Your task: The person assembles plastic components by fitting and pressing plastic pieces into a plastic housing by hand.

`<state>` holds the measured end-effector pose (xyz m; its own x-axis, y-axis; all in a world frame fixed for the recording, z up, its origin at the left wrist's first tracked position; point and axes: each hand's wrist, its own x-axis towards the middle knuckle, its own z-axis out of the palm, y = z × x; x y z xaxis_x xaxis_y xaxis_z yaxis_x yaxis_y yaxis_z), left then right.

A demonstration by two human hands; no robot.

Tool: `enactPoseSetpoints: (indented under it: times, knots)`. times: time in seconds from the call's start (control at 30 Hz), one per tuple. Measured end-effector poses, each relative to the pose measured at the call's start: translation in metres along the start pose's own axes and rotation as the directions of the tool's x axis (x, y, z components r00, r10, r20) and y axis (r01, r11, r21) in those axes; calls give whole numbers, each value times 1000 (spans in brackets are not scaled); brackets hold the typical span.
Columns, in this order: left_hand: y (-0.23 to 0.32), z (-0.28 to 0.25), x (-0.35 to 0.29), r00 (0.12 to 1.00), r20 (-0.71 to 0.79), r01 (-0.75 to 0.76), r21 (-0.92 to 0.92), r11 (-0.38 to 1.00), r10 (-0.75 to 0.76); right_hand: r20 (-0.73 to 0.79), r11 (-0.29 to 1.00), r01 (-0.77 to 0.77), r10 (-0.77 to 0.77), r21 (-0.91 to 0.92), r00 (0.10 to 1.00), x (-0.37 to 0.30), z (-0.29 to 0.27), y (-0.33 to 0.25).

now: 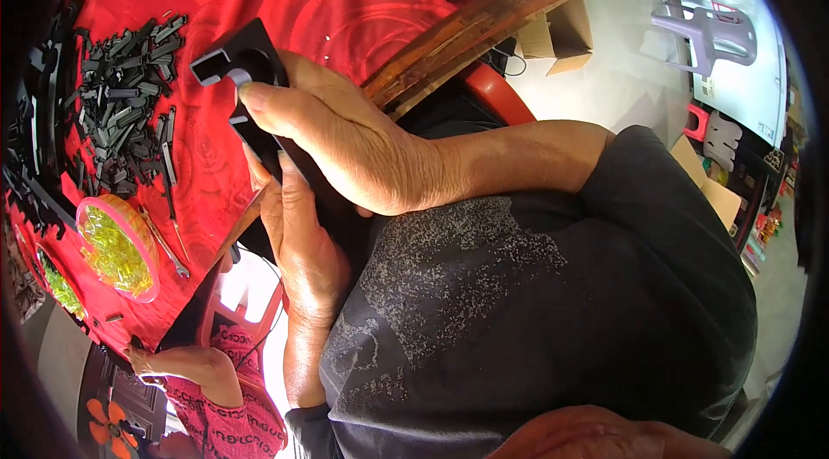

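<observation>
Two hands share one dark part [266,49], held off the near edge of the red-covered worktop [345,1]. We see its long axis slant from upper left to lower right, its notched end pointing out toward the loose black pieces [129,105]. Our right hand [345,135] is nearer that end, gripping with the thumb near the notch; its other fingers are mostly hidden. Our left hand [298,217] pinches the lower end, thumb along it.

Left of our hands, a pink-rimmed basket [156,267] holds yellow-green translucent bits [117,247], with a wrench [164,243] just beside it. Beyond, a second round container [72,273] holds greener bits. We cannot tell what the open cardboard box [574,31] contains.
</observation>
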<state>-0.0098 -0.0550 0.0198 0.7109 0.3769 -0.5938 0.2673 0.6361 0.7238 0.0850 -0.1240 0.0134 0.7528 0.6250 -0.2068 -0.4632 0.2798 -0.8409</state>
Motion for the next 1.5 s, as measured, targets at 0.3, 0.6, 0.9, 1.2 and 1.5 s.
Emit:
enactPoseSetpoints:
  times: [0.3, 0.6, 0.9, 1.2, 1.5]
  knots:
    - [5, 5, -1, 1000, -7, 2, -48, 999, -3, 86, 993, -84, 77, 85, 993, -1, 0, -6]
    - [3, -2, 1, 1000, -18, 12, -46, 999, -13, 64, 998, -49, 52, -41, 997, -2, -1, -10]
    - [1, -10, 1, 996, 68, -70, 83, 994, 65, 103, 993, -110, 105, 36, 989, -3, 1, -7]
    - [1, -6, 6, 993, 40, -111, 95, 989, 108, 93, 996, -87, 86, 16, 992, -2, 2, -7]
    - [0, -4, 5, 995, -45, -88, 117, 989, 93, 53, 1000, 6, -5, -13, 999, 0, -2, -5]
